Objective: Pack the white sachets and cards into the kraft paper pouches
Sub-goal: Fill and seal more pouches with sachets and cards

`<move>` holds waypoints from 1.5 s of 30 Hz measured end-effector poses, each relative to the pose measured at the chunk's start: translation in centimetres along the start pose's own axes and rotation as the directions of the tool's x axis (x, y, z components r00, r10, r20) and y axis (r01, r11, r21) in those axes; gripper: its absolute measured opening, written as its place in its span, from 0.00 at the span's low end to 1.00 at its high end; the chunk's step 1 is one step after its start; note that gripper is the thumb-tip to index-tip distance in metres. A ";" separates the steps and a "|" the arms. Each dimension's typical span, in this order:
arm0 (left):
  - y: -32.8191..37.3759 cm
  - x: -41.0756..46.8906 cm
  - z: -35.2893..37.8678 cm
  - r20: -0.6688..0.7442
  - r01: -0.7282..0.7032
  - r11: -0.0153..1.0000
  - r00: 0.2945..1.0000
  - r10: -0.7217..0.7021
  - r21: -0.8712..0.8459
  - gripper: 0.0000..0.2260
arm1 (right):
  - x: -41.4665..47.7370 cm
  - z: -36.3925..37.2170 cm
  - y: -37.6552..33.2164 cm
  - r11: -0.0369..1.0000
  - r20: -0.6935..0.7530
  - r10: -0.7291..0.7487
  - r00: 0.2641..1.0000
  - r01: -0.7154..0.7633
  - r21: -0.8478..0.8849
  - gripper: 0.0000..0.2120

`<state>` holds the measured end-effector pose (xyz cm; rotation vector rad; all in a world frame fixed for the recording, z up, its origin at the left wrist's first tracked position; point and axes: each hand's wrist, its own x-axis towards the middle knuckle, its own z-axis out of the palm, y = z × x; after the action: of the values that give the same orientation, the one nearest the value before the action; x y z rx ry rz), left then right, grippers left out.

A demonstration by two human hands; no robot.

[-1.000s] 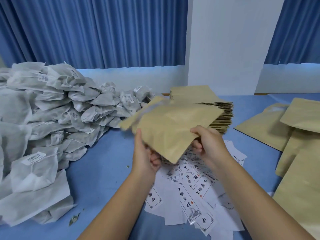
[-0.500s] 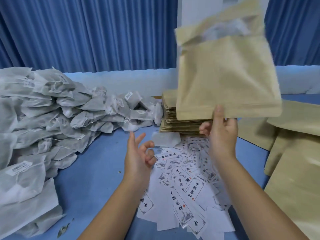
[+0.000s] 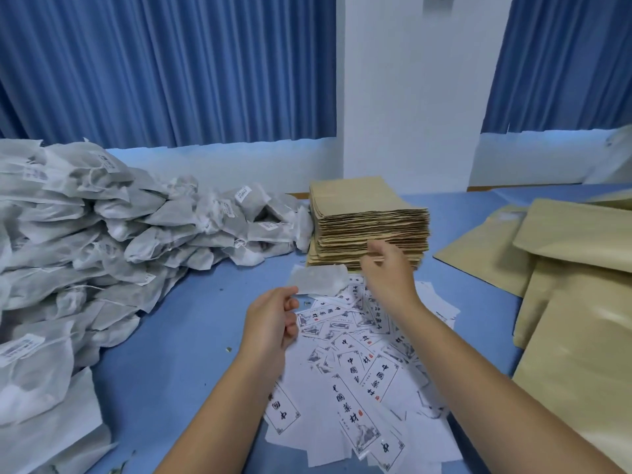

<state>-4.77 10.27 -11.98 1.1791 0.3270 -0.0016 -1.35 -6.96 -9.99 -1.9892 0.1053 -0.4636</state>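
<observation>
Gone from the right hand [image 3: 386,275] is the kraft pouch it held aloft half a second ago. That hand has dropped to 12 o'clock, its fingers loosely curled and empty against the front edge of the tall stack of flat tan kraft paper pouches [image 3: 369,224]. Meanwhile the left hand [image 3: 270,323] has slid forward, fingers half curled and holding nothing. Its thumb tip just touches the near corner of the single flat white mesh sachet [image 3: 319,278], which lies between the stack and the spread of white printed paper cards [image 3: 355,388] at 6 o'clock

By my judgement one pouch is finished and a new round is starting; the loose pile of plumper tan kraft pouches [image 3: 574,268] at 3 o'clock lies well apart from the flat stack. The next move calls for peeling only the top pouch off the stack, opening its mouth, then feeding in this sachet and one card. Thin pouches may lift in twos

At 9 o'clock the big heap of white mesh sachets [image 3: 102,241] rests on the blue counter [image 3: 164,354]; its small white stickers show barcode-like print too small to read. Several cards carry brush-style characters 中國藥材, a small red seal and a grey ink landscape inside a thin border
</observation>
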 end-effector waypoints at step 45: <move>-1.0 -1.0 0.4 0.674 0.026 0.997 0.736 -0.068 0.073 0.15 | -4.2 -0.2 -0.5 0.632 0.551 0.269 0.790 -0.576 0.518 0.05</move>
<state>-5.78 9.34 -12.53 1.1471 -0.3001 -0.4857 -5.35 -5.75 -10.58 -1.2280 0.1225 0.2565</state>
